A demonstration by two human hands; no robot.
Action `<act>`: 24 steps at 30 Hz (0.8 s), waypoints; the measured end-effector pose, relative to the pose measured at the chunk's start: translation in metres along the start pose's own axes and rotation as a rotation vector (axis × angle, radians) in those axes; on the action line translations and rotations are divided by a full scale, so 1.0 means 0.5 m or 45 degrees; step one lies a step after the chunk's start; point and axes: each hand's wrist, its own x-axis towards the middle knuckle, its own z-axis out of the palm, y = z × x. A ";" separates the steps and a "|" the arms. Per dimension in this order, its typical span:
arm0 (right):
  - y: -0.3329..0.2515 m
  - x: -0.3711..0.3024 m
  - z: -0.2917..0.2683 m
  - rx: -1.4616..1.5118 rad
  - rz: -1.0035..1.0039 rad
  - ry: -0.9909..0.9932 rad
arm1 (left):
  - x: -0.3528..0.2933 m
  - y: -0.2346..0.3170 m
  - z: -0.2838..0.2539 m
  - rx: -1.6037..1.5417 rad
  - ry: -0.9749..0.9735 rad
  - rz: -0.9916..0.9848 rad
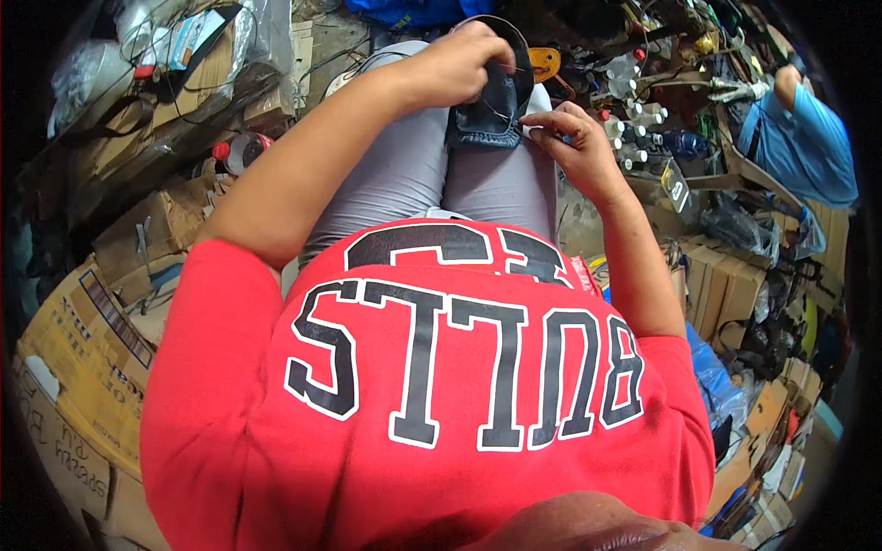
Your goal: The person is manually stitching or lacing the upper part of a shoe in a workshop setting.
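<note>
"Black shoe [485, 127], where exactly do you see it?"

"It lies on the lap, between 12 and 1 o'clock from the middle of the view, upon the grey trousers [390, 165]. Its rounded edge with the puckered seam points to 6 o'clock, toward the person."

"And the left hand [482, 62]?"

"It comes over from the 9 o'clock side. It is at the 12 o'clock end of the shoe, with the fingers bent down over the opening. If this grip is closed on something, I cannot tell, because the fingertips are hidden."

"What about the right hand [574, 142]?"

"It is just beside the shoe, at its 4 o'clock side. Thumb and forefinger come close together in a pinching shape, near a thin thread [503, 119] that crosses the shoe. Whether this grip has the thread, I cannot tell; it is too small."

"Which things are around?"

"An orange piece [544, 64] is at 1 o'clock, near the shoe. At 2 o'clock stand small bottles [630, 129], several with red caps. Between 2 and 3 o'clock, near the rim, is another person in blue clothing [808, 147]. One larger bottle [246, 151] lies at 10 o'clock."
</note>
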 end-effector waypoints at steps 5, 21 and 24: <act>-0.003 -0.041 0.032 -0.234 -0.047 0.132 | -0.084 0.077 -0.031 0.037 0.093 -0.247; 0.054 -0.014 0.007 0.058 0.045 0.001 | -0.090 0.055 0.002 0.235 0.201 0.017; 0.071 0.009 -0.011 -0.002 0.019 -0.113 | -0.085 0.050 0.010 0.317 0.161 -0.017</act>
